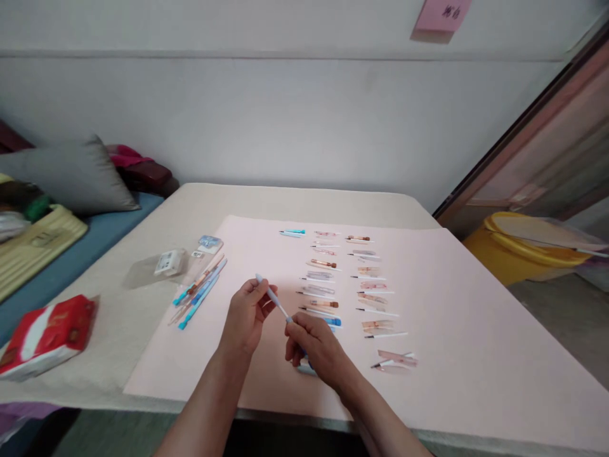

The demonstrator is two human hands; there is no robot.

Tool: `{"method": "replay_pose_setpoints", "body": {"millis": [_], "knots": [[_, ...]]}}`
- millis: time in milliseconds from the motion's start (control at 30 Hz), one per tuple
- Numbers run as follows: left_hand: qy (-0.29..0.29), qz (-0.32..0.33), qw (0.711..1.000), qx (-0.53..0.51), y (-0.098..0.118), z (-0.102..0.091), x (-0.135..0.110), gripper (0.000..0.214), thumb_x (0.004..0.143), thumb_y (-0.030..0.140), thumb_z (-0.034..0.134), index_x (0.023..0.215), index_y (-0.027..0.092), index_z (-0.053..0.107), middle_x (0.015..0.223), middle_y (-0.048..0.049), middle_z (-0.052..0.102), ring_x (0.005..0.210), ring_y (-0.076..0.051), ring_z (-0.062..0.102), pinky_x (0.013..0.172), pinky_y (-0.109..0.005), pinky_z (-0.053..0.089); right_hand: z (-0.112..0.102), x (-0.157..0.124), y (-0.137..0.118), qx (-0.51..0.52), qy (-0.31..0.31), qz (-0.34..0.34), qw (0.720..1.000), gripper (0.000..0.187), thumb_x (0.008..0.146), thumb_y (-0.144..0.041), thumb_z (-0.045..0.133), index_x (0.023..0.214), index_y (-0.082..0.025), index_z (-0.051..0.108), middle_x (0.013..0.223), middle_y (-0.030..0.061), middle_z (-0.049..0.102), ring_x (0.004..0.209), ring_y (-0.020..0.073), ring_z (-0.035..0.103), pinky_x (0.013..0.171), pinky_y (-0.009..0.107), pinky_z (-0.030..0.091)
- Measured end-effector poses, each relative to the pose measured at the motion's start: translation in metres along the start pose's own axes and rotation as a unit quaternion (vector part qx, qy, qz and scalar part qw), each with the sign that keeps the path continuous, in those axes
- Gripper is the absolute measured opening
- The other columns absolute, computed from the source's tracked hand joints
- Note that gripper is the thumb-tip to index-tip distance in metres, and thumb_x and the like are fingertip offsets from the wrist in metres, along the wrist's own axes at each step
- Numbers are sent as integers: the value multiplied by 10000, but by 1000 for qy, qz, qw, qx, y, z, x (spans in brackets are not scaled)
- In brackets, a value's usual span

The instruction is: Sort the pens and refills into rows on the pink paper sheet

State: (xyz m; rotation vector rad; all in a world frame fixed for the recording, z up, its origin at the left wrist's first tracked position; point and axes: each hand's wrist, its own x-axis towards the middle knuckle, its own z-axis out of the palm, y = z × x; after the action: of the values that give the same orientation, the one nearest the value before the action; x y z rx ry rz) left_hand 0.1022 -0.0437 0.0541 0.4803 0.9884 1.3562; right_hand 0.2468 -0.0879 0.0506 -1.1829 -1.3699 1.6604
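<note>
A pale blue-grey pen (pixel 273 296) is held slantwise above the pink sheet, between both hands. My left hand (pixel 250 311) pinches its thicker upper barrel with thumb and fingers. Closed around the lower end is my right hand (pixel 311 346), with a narrower white stretch visible between the two grips. Under and beside my right hand lie blue pen parts (pixel 306 368), partly hidden. To the right, two columns of pen parts lie in small groups, with slim white refills (pixel 378 311) and clear or brown barrels (pixel 324 264). Left of my hands sits a bunch of blue and brown pens (pixel 202 293).
The pink sheet (pixel 451 317) covers much of the cream-topped table (pixel 295 197). Clear packaging with a white box (pixel 170 262) and a red tissue pack (pixel 52 333) lie at the left. A yellow bin (pixel 504 254) stands right of the table, and a wall rises behind.
</note>
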Motion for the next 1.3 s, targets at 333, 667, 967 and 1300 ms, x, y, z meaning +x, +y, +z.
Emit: {"method": "replay_pose_setpoints", "body": {"millis": [333, 667, 967, 1300], "knots": [[84, -7, 995, -51, 6, -12, 14, 109, 726, 178, 663, 718, 130, 565, 711, -45, 638, 609, -89, 600, 507, -162, 484, -6, -1, -4, 38, -10, 34, 999, 219, 798, -359, 486, 690, -171, 512, 489, -16, 600, 381, 94, 496, 422, 201, 335], [59, -47, 996, -52, 4, -7, 11, 71, 733, 154, 654, 746, 121, 593, 706, -55, 638, 597, -100, 605, 477, -161, 487, -14, 1, -9, 220, 7, 28, 975, 280, 812, -440, 529, 860, -165, 539, 804, 87, 692, 622, 145, 612, 646, 291, 435], [14, -52, 998, -31, 5, -5, 6, 105, 727, 193, 667, 765, 120, 602, 710, -49, 643, 612, -99, 606, 502, -162, 489, -21, 6, 0, -12, 97, -127, 987, 167, 762, -277, 628, 909, -250, 703, 1104, 53, 632, 1118, 234, 498, 884, 369, 403], [-15, -41, 999, -23, 8, -3, 5, 123, 735, 219, 665, 775, 120, 604, 724, -45, 641, 624, -90, 598, 516, -160, 483, -22, 3, 2, -142, 125, -226, 956, 241, 760, -189, 644, 948, -325, 706, 1119, 22, 629, 1082, 202, 537, 911, 347, 425]]}}
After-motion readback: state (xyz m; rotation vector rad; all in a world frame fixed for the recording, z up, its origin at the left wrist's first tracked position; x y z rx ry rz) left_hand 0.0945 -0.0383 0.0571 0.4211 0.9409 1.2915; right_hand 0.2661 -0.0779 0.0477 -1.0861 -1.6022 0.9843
